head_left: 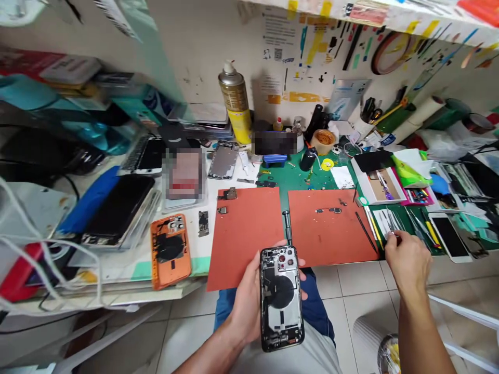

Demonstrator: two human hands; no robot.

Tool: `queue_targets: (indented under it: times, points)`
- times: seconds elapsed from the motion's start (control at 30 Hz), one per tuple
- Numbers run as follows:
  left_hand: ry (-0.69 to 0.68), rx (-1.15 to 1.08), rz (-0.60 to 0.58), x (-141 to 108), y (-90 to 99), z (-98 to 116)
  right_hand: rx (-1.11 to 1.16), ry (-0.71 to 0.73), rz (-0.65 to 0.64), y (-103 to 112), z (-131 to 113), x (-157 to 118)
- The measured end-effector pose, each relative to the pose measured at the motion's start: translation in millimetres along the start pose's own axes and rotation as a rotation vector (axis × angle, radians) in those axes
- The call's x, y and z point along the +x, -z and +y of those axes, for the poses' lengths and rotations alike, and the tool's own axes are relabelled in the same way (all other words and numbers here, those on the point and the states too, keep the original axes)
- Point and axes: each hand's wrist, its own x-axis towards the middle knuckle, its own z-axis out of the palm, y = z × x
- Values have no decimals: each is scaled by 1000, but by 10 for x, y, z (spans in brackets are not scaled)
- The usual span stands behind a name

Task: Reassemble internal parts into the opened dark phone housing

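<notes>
An opened phone housing [281, 311] with a round black pad inside rests in my left hand [249, 298], its fingers wrapped round the sides, above my lap. My right hand [407, 259] is over the row of tools at the right, its fingertips pinched at the end of some metal tweezers [390, 222]. Two red mats [245, 239] [331, 234] lie in front of me, with small phone parts on them. A dark screwdriver [287, 227] lies between the mats. Left of them sit an orange phone housing [171, 252] and a small circuit board [203, 223].
A yellow spray can [237, 104] stands at the back. White cables [50, 259] and a black phone screen [119, 208] are at the left. At the right are an open box [380, 189] and a white phone [450, 236]. A bin [374, 337] stands on the floor.
</notes>
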Motion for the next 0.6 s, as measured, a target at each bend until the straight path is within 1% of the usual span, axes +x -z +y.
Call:
queue_targets:
  times: [0.17, 0.33, 0.6]
  points:
    - [24, -14, -45, -23, 52, 3, -83, -3, 26, -62, -16, -18]
    - [42, -6, -50, -19, 58, 16, -107, 18, 24, -121, -29, -11]
    - [35, -47, -31, -28, 18, 23, -117, -2, 36, -69, -26, -27]
